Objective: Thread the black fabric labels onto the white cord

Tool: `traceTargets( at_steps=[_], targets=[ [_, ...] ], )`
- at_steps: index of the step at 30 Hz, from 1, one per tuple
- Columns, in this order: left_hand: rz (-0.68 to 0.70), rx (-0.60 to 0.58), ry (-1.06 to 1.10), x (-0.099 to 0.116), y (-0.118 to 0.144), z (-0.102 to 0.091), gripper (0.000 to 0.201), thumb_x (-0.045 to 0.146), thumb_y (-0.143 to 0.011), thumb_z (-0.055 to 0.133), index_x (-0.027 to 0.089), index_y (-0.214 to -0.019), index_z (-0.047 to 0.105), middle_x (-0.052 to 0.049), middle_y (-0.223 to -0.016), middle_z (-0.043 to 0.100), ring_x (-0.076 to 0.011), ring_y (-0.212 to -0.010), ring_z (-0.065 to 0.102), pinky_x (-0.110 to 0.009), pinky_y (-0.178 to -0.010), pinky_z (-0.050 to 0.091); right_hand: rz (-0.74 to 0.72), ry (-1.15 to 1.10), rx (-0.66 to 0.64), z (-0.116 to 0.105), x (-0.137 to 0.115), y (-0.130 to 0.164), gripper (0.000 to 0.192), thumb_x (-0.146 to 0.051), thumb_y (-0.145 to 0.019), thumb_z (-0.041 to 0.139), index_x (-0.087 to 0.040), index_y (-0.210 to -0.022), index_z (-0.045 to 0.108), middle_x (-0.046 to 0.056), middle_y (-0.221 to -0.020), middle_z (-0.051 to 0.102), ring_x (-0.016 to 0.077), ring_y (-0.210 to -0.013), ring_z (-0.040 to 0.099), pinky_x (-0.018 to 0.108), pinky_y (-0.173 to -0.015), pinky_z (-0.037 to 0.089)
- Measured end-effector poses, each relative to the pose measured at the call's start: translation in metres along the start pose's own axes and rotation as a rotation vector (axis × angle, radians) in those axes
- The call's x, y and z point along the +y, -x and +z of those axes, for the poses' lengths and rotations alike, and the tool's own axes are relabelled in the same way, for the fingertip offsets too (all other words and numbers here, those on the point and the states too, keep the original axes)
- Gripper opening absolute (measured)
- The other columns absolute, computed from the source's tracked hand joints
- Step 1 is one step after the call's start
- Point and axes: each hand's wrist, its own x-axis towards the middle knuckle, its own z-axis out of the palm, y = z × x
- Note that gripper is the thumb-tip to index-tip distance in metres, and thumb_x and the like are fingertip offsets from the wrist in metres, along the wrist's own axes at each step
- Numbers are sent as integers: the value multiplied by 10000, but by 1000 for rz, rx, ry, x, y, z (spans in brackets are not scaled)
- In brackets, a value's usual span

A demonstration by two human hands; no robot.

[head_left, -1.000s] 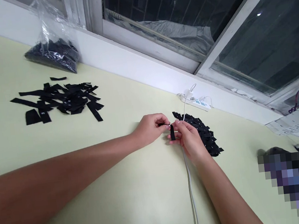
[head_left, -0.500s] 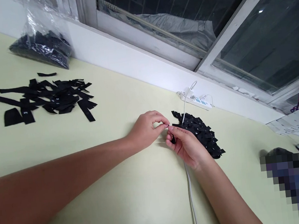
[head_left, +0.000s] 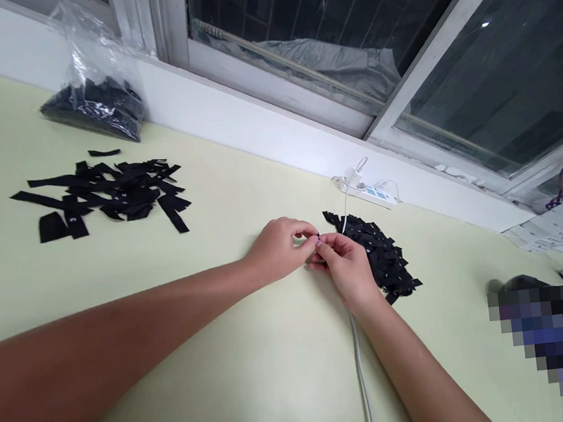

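My left hand (head_left: 284,247) and my right hand (head_left: 346,264) meet fingertip to fingertip above the table. Thumb and forefinger of each are pinched together on a small black fabric strip (head_left: 318,236), which the fingers mostly hide. Just beyond my right hand lies a dense pile of short black fabric strips (head_left: 378,248), some with tiny white marks. Off to the left, longer black strips (head_left: 128,190) are spread in a loose heap, a few showing white marks.
A clear plastic bag (head_left: 94,103) of black pieces leans near the wall. A white power strip (head_left: 370,191) stands along the wall, and a grey-white cable (head_left: 361,370) crosses the table beneath my right hand. At the right, a pixelated dark patch (head_left: 551,337) covers something.
My right hand has turned, its back now facing up more, and the black strip between the hands shows less. The view has shifted slightly, moving the left heap and bag rightward and down.
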Motion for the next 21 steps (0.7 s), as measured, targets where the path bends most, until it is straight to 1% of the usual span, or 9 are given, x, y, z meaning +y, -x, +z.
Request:
traceTargets(
  at_steps=[2,6,10,14,17,21],
  targets=[
    [12,-14,-15,0,1,0,182,211,-838,592,216,-841,774,-25,-846,753,-183,-806,661,-288,-707,485,-55,68,7,0,5,-1,316,-422,-725,796,-165,-871,686,20,-808,659,135,-682,622,315,-664,610],
    [33,-74,-51,-3,2,-1,220,158,-807,558,215,-780,769,-11,-725,724,-161,-679,629,-281,-641,447,-107,173,-24,-3,12,-4,294,-431,-767,746,-174,-900,697,37,-832,694,150,-661,624,311,-626,581],
    [53,-147,-101,-5,2,-3,220,127,-768,549,215,-692,736,-4,-666,703,-158,-633,603,-283,-621,411,-213,437,-41,-6,12,-3,268,-425,-844,642,-182,-919,724,48,-751,699,173,-616,615,309,-594,522],
    [30,-173,-165,-5,1,-3,226,105,-734,532,207,-638,710,-3,-640,692,-156,-609,578,-286,-598,381,-340,684,-22,-6,9,2,217,-335,-867,572,-200,-896,741,55,-765,707,194,-669,625,319,-636,484],
    [15,-170,-180,-5,1,-2,244,95,-709,525,208,-681,740,-3,-655,701,-157,-618,584,-285,-596,387,-405,746,-9,-6,8,4,201,-293,-859,565,-205,-872,745,56,-810,710,195,-703,623,317,-653,467],
    [8,-170,-179,-5,2,-2,255,108,-714,537,203,-770,767,-9,-704,723,-163,-648,606,-283,-603,403,-437,764,-22,-6,7,4,190,-268,-856,565,-201,-868,742,49,-818,690,179,-685,599,310,-644,450]
  ],
)
